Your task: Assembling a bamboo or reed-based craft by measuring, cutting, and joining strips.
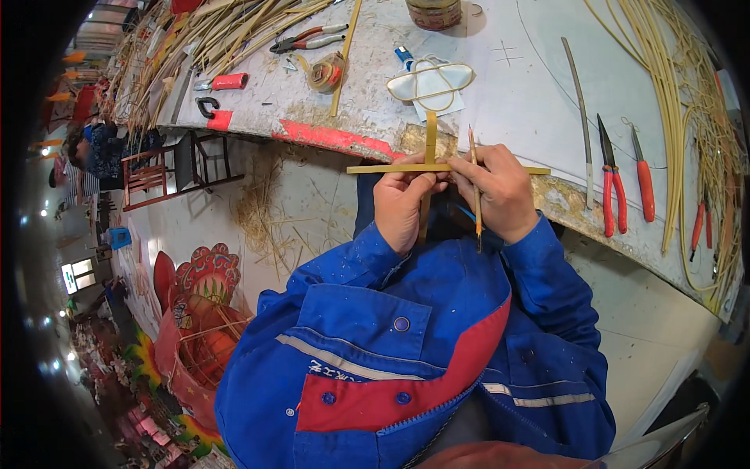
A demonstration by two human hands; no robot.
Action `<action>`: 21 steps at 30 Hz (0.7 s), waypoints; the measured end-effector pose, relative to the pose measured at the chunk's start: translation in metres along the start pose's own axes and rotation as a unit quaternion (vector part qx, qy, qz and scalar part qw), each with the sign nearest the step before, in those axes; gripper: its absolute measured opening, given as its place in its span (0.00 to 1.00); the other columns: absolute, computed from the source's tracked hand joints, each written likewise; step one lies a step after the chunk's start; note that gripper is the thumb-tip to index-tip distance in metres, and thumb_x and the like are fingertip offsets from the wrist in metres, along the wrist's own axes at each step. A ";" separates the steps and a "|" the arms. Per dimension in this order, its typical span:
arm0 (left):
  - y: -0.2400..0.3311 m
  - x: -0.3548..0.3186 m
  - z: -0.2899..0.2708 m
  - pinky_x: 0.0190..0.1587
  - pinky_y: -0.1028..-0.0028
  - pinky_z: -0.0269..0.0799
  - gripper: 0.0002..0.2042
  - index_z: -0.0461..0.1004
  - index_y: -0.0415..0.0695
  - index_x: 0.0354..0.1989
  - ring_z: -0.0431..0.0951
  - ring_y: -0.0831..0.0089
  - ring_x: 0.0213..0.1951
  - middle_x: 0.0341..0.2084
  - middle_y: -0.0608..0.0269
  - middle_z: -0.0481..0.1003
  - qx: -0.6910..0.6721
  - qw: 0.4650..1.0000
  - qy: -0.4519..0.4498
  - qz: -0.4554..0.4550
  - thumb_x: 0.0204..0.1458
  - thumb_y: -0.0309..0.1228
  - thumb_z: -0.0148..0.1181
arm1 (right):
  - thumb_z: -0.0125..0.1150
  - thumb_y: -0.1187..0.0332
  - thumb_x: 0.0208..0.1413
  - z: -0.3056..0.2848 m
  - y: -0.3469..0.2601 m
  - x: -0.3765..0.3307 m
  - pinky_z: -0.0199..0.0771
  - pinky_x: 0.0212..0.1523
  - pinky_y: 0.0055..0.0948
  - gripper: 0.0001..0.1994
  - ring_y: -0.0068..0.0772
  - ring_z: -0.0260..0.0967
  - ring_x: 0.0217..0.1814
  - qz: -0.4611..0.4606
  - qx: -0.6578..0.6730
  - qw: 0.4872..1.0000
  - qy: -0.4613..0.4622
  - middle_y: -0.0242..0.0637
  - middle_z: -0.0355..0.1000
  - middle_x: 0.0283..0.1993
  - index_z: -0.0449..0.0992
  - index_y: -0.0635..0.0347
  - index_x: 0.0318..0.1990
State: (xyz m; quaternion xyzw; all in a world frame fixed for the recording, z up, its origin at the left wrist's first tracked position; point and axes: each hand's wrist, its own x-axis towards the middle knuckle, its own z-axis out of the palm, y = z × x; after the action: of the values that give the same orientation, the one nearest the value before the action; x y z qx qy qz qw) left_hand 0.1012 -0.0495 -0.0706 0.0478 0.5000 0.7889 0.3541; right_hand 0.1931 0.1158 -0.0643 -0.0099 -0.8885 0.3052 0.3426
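Observation:
Over the near edge of the table, two flat yellowish bamboo strips (371, 169) cross at right angles, one lying sideways and the other pointing away from me. My left hand (398, 209) pinches them just left of the crossing, fingers closed. Close beside it, my right hand (500, 191) is also closed, its fingertips at the crossing. A slender pencil-like stick (473, 187) with a pointed upper end stands nearly upright in the right hand's grip. The fingers hide the joint itself. A bit of thin blue material (465, 209) shows below the right fingers.
On the worktable (523, 102) lie red-handled pliers (609, 176), a red-handled pointed tool (643, 184), dark pliers (308, 39), a tape measure (324, 72), a white mask (430, 82) and bamboo bundles (652, 86). Left stand a wooden chair (183, 168) and a red painted frame (195, 336).

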 end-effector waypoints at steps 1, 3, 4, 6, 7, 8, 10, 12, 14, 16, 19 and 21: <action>0.001 0.000 0.001 0.51 0.72 0.81 0.17 0.72 0.29 0.61 0.83 0.68 0.47 0.48 0.51 0.81 0.001 1.000 0.000 -0.002 0.64 0.18 0.56 | 0.76 0.77 0.45 0.001 0.001 0.000 0.77 0.36 0.37 0.18 0.42 0.75 0.38 -0.001 0.002 1.000 0.001 0.39 0.77 0.38 0.84 0.56 0.46; 0.003 0.001 0.003 0.51 0.72 0.81 0.16 0.72 0.29 0.60 0.83 0.68 0.47 0.48 0.52 0.81 0.001 1.000 0.000 0.001 0.64 0.18 0.56 | 0.76 0.77 0.45 0.001 0.001 0.000 0.77 0.36 0.37 0.18 0.42 0.75 0.38 -0.001 0.003 1.000 0.003 0.39 0.77 0.38 0.84 0.56 0.47; 0.004 0.000 0.003 0.51 0.72 0.81 0.16 0.73 0.30 0.60 0.83 0.69 0.47 0.47 0.52 0.81 0.000 1.000 0.000 0.004 0.64 0.19 0.56 | 0.76 0.78 0.45 0.001 0.001 -0.001 0.77 0.36 0.37 0.18 0.42 0.75 0.38 0.001 0.004 1.000 0.006 0.39 0.77 0.38 0.84 0.56 0.47; 0.004 0.000 0.004 0.51 0.72 0.80 0.16 0.73 0.30 0.60 0.83 0.69 0.47 0.47 0.52 0.81 0.000 1.000 0.001 0.006 0.65 0.19 0.57 | 0.76 0.78 0.45 0.001 0.000 -0.001 0.77 0.36 0.36 0.18 0.42 0.75 0.38 0.006 0.005 1.000 0.011 0.39 0.77 0.38 0.84 0.56 0.47; 0.005 0.001 0.005 0.50 0.72 0.80 0.16 0.73 0.30 0.60 0.83 0.69 0.47 0.47 0.52 0.82 0.002 1.000 -0.001 0.011 0.65 0.20 0.57 | 0.76 0.78 0.45 0.001 0.000 -0.001 0.77 0.36 0.36 0.18 0.42 0.75 0.38 0.007 0.005 1.000 0.011 0.39 0.77 0.38 0.84 0.56 0.47; 0.005 0.002 0.005 0.50 0.73 0.80 0.16 0.73 0.30 0.59 0.83 0.69 0.47 0.46 0.52 0.82 0.005 1.000 -0.004 0.016 0.65 0.20 0.58 | 0.76 0.78 0.45 0.001 0.000 -0.001 0.77 0.36 0.36 0.18 0.42 0.75 0.38 0.010 0.002 1.000 0.018 0.39 0.77 0.38 0.84 0.56 0.47; 0.005 0.003 0.006 0.49 0.73 0.80 0.15 0.73 0.30 0.59 0.83 0.70 0.46 0.46 0.52 0.82 0.008 1.000 -0.006 0.022 0.65 0.21 0.58 | 0.75 0.79 0.45 0.001 -0.001 0.000 0.77 0.36 0.36 0.19 0.43 0.75 0.38 0.016 -0.005 0.999 0.032 0.39 0.77 0.38 0.84 0.57 0.47; 0.003 0.004 0.009 0.49 0.73 0.80 0.15 0.73 0.30 0.59 0.83 0.70 0.46 0.45 0.53 0.82 0.006 1.000 0.004 0.028 0.66 0.22 0.59 | 0.75 0.79 0.45 0.001 -0.001 0.000 0.77 0.36 0.36 0.19 0.43 0.75 0.39 0.018 -0.008 0.999 0.036 0.39 0.77 0.38 0.84 0.57 0.47; 0.003 0.004 0.010 0.48 0.73 0.80 0.15 0.74 0.30 0.59 0.83 0.70 0.45 0.45 0.53 0.82 0.007 0.999 0.009 0.031 0.66 0.22 0.59 | 0.75 0.80 0.45 0.002 -0.001 0.000 0.76 0.36 0.36 0.19 0.42 0.75 0.39 0.020 -0.014 0.999 0.044 0.38 0.77 0.38 0.84 0.57 0.48; 0.003 0.005 0.010 0.48 0.73 0.80 0.14 0.74 0.31 0.58 0.83 0.70 0.45 0.45 0.53 0.82 0.013 0.999 0.010 0.032 0.66 0.23 0.59 | 0.75 0.80 0.44 0.002 0.000 0.000 0.76 0.37 0.36 0.20 0.43 0.75 0.39 0.017 -0.018 0.999 0.048 0.38 0.77 0.38 0.84 0.57 0.48; 0.004 0.005 0.012 0.48 0.73 0.80 0.14 0.74 0.31 0.57 0.83 0.70 0.44 0.44 0.53 0.82 0.015 0.999 0.012 0.034 0.66 0.23 0.60 | 0.75 0.80 0.44 0.003 0.000 -0.001 0.75 0.37 0.37 0.20 0.43 0.74 0.39 0.009 -0.028 0.998 0.055 0.38 0.77 0.39 0.84 0.56 0.48; 0.004 0.005 0.014 0.48 0.73 0.80 0.13 0.75 0.31 0.56 0.83 0.70 0.44 0.44 0.53 0.82 0.010 0.999 0.017 0.038 0.66 0.23 0.60 | 0.74 0.80 0.43 0.003 0.000 0.000 0.74 0.37 0.37 0.21 0.43 0.74 0.38 0.006 -0.037 0.998 0.059 0.38 0.77 0.39 0.84 0.56 0.48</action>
State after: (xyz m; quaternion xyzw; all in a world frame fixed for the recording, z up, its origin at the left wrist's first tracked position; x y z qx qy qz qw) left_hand 0.1013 -0.0370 -0.0616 0.0573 0.5118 0.7973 0.3149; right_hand 0.1919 0.1142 -0.0660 -0.0457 -0.8773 0.2735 0.3917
